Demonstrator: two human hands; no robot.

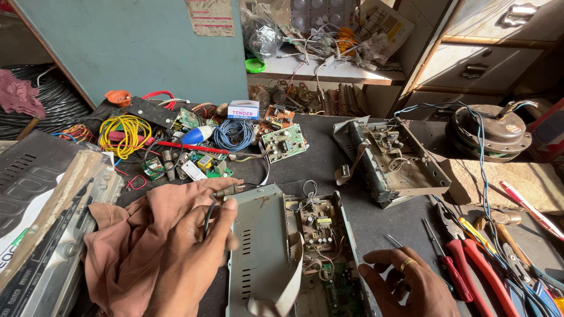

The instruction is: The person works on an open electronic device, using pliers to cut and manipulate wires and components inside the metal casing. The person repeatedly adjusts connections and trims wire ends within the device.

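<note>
Left hand (197, 258) is raised over a brown cloth (132, 240), thumb and fingers pinched on a thin black cable (207, 218) that ends in a small metal plug (228, 190); the plug sits just at the top edge of the grey metal cover (258, 246). That cover lies tilted across the left half of an opened electronics box (329, 258) in the middle of the dark worktop (329, 158), with a green and tan circuit board (317, 223) exposed on the right half and a flat grey ribbon cable (282, 293) looping over the cover's lower end. Right hand (411, 285), ring on one finger, rests released and flat on the worktop just beside the box's right edge, holding nothing. Near it lie red-handled pliers (470, 258) and a red-handled screwdriver (449, 267). A second opened metal chassis (390, 161) sits farther back, right of centre. Back left: a yellow wire coil (124, 132), a blue wire coil (232, 134) and loose small circuit boards (285, 141). A round motor housing (496, 132) sits at far right
</note>
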